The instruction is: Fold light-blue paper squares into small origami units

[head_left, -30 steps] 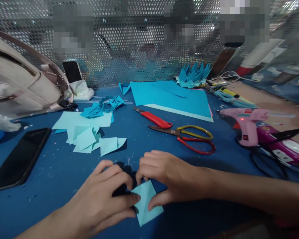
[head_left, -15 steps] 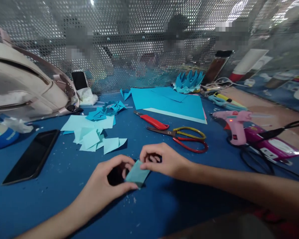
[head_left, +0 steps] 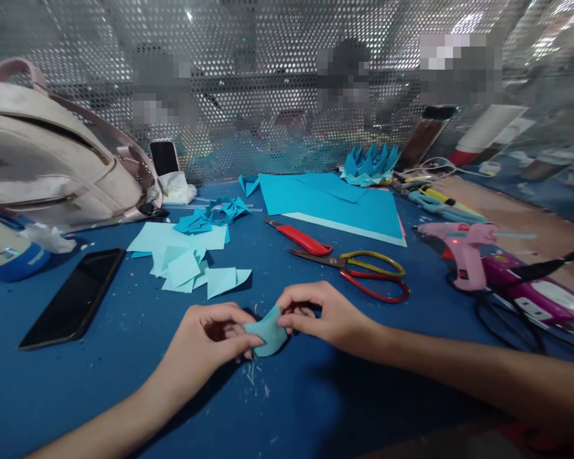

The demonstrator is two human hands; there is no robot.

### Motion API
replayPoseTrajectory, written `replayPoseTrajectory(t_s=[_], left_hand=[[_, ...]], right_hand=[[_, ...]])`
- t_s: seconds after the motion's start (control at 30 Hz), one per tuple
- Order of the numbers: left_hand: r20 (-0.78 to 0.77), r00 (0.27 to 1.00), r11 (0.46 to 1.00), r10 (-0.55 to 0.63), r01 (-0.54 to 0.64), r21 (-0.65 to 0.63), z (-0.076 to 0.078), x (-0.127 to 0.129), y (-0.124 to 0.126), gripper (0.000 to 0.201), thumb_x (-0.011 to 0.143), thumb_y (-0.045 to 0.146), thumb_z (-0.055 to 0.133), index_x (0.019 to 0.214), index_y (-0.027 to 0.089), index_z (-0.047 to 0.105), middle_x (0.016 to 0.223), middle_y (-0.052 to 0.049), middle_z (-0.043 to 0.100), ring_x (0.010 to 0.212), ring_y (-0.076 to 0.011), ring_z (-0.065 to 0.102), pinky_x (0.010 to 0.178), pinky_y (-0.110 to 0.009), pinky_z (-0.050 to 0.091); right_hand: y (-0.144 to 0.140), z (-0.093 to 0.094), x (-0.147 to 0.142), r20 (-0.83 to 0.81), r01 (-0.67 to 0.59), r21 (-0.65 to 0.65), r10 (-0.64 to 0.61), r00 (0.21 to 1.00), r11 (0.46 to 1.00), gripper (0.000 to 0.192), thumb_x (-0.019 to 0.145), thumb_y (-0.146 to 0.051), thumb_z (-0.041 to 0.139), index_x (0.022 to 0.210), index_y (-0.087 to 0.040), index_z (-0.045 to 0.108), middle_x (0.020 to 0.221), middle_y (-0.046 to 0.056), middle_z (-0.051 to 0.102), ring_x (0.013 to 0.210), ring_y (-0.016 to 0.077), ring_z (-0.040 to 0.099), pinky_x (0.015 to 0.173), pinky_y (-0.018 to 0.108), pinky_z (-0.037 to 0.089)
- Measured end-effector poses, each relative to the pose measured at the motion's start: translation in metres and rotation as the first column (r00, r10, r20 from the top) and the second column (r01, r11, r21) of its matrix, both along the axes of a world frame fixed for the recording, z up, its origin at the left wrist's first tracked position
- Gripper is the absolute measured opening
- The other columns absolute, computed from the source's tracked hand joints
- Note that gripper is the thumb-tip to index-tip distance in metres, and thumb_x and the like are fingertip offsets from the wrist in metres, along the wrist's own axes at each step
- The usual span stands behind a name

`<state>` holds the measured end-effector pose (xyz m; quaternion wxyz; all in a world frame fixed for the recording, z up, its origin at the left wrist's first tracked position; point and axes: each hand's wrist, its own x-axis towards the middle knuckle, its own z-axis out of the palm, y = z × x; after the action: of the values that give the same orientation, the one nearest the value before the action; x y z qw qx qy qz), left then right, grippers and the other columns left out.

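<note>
Head view: both hands pinch one small paper piece (head_left: pixel 266 336) just above the mat (head_left: pixel 124 382), left hand (head_left: pixel 205 341) at its near edge, right hand (head_left: pixel 323 315) at its far corner. It looks mid-fold; next seems a firm crease. Scissors (head_left: pixel 358 271) lie beyond the right hand.

Both forearms enter from the lower edge and converge toward the centre. The left hand (head_left: pixel 209 336) has its fingers curled inward, thumb extended to the right and closed against the fingertips in a pinch. The right hand (head_left: pixel 326 313) faces it, knuckles up, fingers bent, thumb and forefinger closed in a matching pinch. The fingertips of the two hands lie just beside each other. Both wrists are nearly straight.
</note>
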<state>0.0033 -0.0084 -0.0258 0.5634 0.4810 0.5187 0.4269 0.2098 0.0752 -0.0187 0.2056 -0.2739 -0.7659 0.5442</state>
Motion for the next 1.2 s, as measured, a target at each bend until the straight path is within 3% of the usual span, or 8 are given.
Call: replayPoseTrajectory(t_s=[0.17,0.33,0.67,0.87,0.97,1.07,1.2], left_hand=[[-0.056,0.997,0.999,0.051,-0.051,-0.011,-0.0004,0.0010,0.0008,0.010,0.071,0.026,0.077,0.067,0.018,0.073,0.055,0.000,0.065,0.050,-0.0101,0.056,0.050,-0.020,0.042],[-0.101,0.994,0.999,0.052,-0.052,0.011,0.0009,0.0038,0.0001,0.010,0.072,0.025,0.076,0.068,0.017,0.073,0.055,0.000,0.066,0.050,-0.0093,0.056,0.051,-0.018,0.041],[-0.128,0.991,0.999,0.044,-0.042,0.016,0.0029,0.0050,-0.0009,0.007,0.071,0.024,0.075,0.070,0.017,0.074,0.056,-0.001,0.068,0.052,-0.0098,0.059,0.052,-0.017,0.042],[-0.104,0.990,0.995,0.099,-0.100,-0.003,0.0004,0.0053,-0.0009,0.007,0.071,0.024,0.076,0.070,0.017,0.074,0.054,0.001,0.068,0.051,-0.0096,0.061,0.053,-0.016,0.044],[-0.099,0.986,0.991,0.135,-0.136,-0.005,-0.0003,0.0048,-0.0012,0.009,0.071,0.025,0.078,0.070,0.017,0.073,0.051,0.002,0.067,0.049,-0.0083,0.059,0.052,-0.015,0.044],[-0.100,0.986,0.990,0.136,-0.138,-0.009,-0.0001,0.0047,-0.0006,0.010,0.070,0.025,0.078,0.069,0.017,0.073,0.050,0.002,0.066,0.048,-0.0083,0.059,0.051,-0.015,0.043],[-0.126,0.985,0.992,0.121,-0.124,-0.021,0.0007,0.0064,0.0006,0.009,0.070,0.025,0.077,0.071,0.016,0.075,0.051,0.001,0.066,0.048,-0.0090,0.059,0.051,-0.016,0.044]], right_hand=[[-0.0016,-0.0031,-0.0005,0.015,0.021,0.061,-0.022,1.000,0.998,0.033,0.077,-0.047,0.073,0.077,-0.015,0.064,0.064,-0.003,0.053,0.054,0.0082,0.039,0.049,0.020,0.031],[-0.0040,-0.0066,-0.0004,0.029,0.003,0.130,-0.007,1.000,0.991,0.033,0.072,-0.043,0.079,0.073,-0.015,0.061,0.063,-0.003,0.056,0.054,0.0079,0.041,0.048,0.020,0.030],[-0.0032,-0.0082,-0.0013,0.029,0.015,0.192,-0.021,0.999,0.981,0.028,0.079,-0.037,0.074,0.069,-0.015,0.060,0.064,-0.004,0.050,0.056,0.0078,0.040,0.050,0.021,0.030],[-0.0044,-0.0070,-0.0018,0.005,0.077,0.152,-0.078,0.997,0.985,0.029,0.082,-0.031,0.070,0.064,-0.016,0.053,0.061,-0.005,0.044,0.052,0.0070,0.033,0.048,0.021,0.025],[-0.0050,-0.0042,-0.0020,-0.005,0.063,0.130,-0.063,0.998,0.990,0.031,0.089,-0.025,0.059,0.060,-0.015,0.052,0.058,-0.004,0.047,0.052,0.0074,0.038,0.049,0.022,0.026],[-0.0039,-0.0035,-0.0026,-0.042,0.065,0.157,-0.059,0.997,0.985,0.033,0.091,-0.022,0.055,0.058,-0.015,0.055,0.060,-0.002,0.052,0.056,0.0089,0.044,0.051,0.022,0.029],[0.0006,-0.0050,-0.0049,-0.129,0.152,0.178,-0.130,0.983,0.972,0.013,0.078,-0.023,0.072,0.069,-0.015,0.069,0.076,0.002,0.059,0.063,0.0101,0.049,0.053,0.022,0.032]])
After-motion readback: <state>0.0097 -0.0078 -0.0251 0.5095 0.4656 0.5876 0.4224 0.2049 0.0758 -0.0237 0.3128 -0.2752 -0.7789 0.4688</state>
